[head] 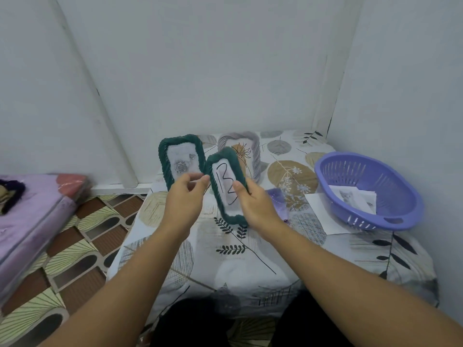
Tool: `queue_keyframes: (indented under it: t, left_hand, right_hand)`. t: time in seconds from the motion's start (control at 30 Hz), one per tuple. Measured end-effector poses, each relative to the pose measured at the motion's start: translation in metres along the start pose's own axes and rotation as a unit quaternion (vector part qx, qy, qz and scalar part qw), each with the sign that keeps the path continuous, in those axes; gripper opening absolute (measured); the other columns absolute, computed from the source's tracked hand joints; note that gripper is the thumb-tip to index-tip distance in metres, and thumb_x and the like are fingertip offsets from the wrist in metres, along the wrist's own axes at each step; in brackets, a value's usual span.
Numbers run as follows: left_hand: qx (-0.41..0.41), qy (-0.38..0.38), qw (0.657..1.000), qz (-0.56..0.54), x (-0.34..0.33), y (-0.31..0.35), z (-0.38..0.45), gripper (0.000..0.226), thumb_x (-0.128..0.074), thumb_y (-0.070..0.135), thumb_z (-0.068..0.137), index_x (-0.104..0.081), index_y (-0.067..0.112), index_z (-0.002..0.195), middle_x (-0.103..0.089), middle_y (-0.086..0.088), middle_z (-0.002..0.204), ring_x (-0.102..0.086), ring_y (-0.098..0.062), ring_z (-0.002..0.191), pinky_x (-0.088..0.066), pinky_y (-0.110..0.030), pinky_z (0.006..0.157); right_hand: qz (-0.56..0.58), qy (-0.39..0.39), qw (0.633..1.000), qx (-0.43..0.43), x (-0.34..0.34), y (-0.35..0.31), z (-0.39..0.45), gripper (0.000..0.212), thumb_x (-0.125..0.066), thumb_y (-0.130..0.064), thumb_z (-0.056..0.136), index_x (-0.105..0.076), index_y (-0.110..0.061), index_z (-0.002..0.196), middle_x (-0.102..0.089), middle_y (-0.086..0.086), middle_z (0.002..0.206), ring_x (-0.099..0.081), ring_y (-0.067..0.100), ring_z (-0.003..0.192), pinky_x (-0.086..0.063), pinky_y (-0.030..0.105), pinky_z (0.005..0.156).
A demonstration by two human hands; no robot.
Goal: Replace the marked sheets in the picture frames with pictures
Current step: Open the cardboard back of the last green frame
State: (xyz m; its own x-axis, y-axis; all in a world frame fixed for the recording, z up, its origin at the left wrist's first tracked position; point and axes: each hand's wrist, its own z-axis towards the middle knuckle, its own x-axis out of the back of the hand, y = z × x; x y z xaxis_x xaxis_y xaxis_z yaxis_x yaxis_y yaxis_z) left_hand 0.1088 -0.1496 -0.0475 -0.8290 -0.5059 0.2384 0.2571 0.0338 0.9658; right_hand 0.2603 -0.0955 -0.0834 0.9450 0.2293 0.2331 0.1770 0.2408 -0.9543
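Above the desk (250,259), just right of the rose-pic frame (181,160), the green frame (226,186) w/ marked sheet "B" (226,187) is held up, tilted. Right hand (255,205) grips its right edge, thumb on the sheet; left hand (184,199) pinches at its left rim. Step, prob.: pulling sheet B out. Next needs a pic from the purple basket (368,190), right of the frame.

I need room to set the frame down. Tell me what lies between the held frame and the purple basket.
The head view shows the leaf-print tablecloth, a purple picture by the right hand, and a white sheet running under the purple basket.
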Motion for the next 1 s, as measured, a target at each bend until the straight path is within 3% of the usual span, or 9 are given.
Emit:
queue_keyframes:
  t: [0.07,0.17,0.23,0.4,0.57,0.67,0.8,0.93,1.0]
  left_hand:
    - [-0.006,-0.006,1.000,-0.022,-0.002,0.005,0.000,0.017,-0.065,0.046,0.097,-0.069,0.029,0.101,-0.073,0.003,0.095,-0.069,-0.011,0.085,-0.055,-0.032,0.083]
    - [0.009,0.015,0.999,-0.040,-0.006,0.008,0.004,0.029,-0.071,0.056,0.089,-0.071,0.027,0.096,-0.077,0.003,0.091,-0.075,-0.011,0.078,-0.059,-0.035,0.081]
    - [0.020,0.042,0.998,-0.042,-0.007,0.008,0.006,0.036,-0.075,0.055,0.085,-0.070,0.021,0.095,-0.076,0.001,0.085,-0.075,-0.014,0.074,-0.059,-0.034,0.075]
    - [0.042,0.074,0.996,-0.021,0.000,-0.003,0.015,0.008,-0.071,0.021,0.089,-0.068,0.014,0.087,-0.072,-0.002,0.076,-0.065,-0.015,0.062,-0.059,-0.037,0.070]
    - [0.099,0.020,0.992,-0.075,0.016,-0.023,0.025,0.008,-0.063,0.007,0.097,-0.070,0.005,0.093,-0.063,0.003,0.062,-0.054,-0.007,0.048,-0.050,-0.023,0.054]
    - [0.170,-0.021,0.975,-0.142,0.025,-0.031,0.033,0.010,-0.060,0.008,0.101,-0.069,0.005,0.104,-0.071,-0.008,0.085,-0.065,-0.016,0.071,-0.058,-0.025,0.069]
    - [0.214,-0.092,0.962,-0.144,0.037,-0.050,0.046,0.011,-0.058,0.009,0.102,-0.069,0.009,0.099,-0.069,-0.007,0.085,-0.061,-0.020,0.076,-0.051,-0.028,0.072]
    - [0.224,-0.129,0.961,-0.101,0.038,-0.069,0.054,0.011,-0.059,0.011,0.102,-0.070,0.009,0.099,-0.072,-0.006,0.085,-0.066,-0.018,0.075,-0.052,-0.028,0.067]
    - [0.227,-0.119,0.963,-0.087,0.035,-0.078,0.056,0.012,-0.060,0.012,0.102,-0.071,0.006,0.104,-0.074,-0.008,0.090,-0.069,-0.018,0.077,-0.055,-0.027,0.066]
  right_hand:
    - [-0.094,0.014,0.992,0.085,-0.010,0.001,0.000,0.023,-0.043,-0.040,0.107,-0.060,-0.038,0.122,-0.063,-0.008,0.100,-0.059,0.014,0.095,-0.048,0.038,0.081]
    - [-0.269,0.013,0.952,0.144,-0.022,0.006,0.000,0.041,-0.035,-0.046,0.107,-0.040,-0.045,0.147,-0.059,-0.007,0.118,-0.057,0.019,0.105,-0.050,0.042,0.081]
    - [-0.360,0.025,0.916,0.175,-0.029,0.008,-0.004,0.044,-0.036,-0.045,0.106,-0.035,-0.044,0.150,-0.058,-0.007,0.121,-0.058,0.025,0.105,-0.051,0.045,0.082]
    - [-0.421,-0.009,0.880,0.218,-0.035,0.005,-0.010,0.056,-0.037,-0.054,0.101,-0.031,-0.038,0.154,-0.058,-0.003,0.122,-0.059,0.026,0.105,-0.047,0.045,0.085]
    - [-0.323,-0.029,0.938,0.124,-0.028,0.010,-0.002,0.056,-0.038,-0.058,0.102,-0.039,-0.035,0.152,-0.055,0.001,0.123,-0.053,0.026,0.116,-0.049,0.045,0.093]
    - [-0.245,-0.007,0.969,0.030,-0.023,0.019,0.008,0.049,-0.045,-0.045,0.103,-0.040,-0.036,0.151,-0.048,0.005,0.130,-0.049,0.027,0.123,-0.045,0.042,0.101]
    - [-0.210,-0.033,0.974,-0.077,-0.021,0.030,0.021,0.047,-0.051,-0.036,0.102,-0.044,-0.029,0.148,-0.054,0.006,0.126,-0.056,0.025,0.114,-0.048,0.041,0.100]
    - [-0.177,-0.054,0.975,-0.126,-0.021,0.043,0.024,0.027,-0.059,-0.026,0.099,-0.062,-0.022,0.125,-0.064,-0.009,0.090,-0.062,0.014,0.092,-0.048,0.030,0.080]
    - [-0.193,-0.059,0.970,-0.138,-0.021,0.052,0.024,0.022,-0.063,-0.027,0.097,-0.064,-0.021,0.118,-0.066,-0.007,0.097,-0.062,0.015,0.097,-0.047,0.028,0.082]
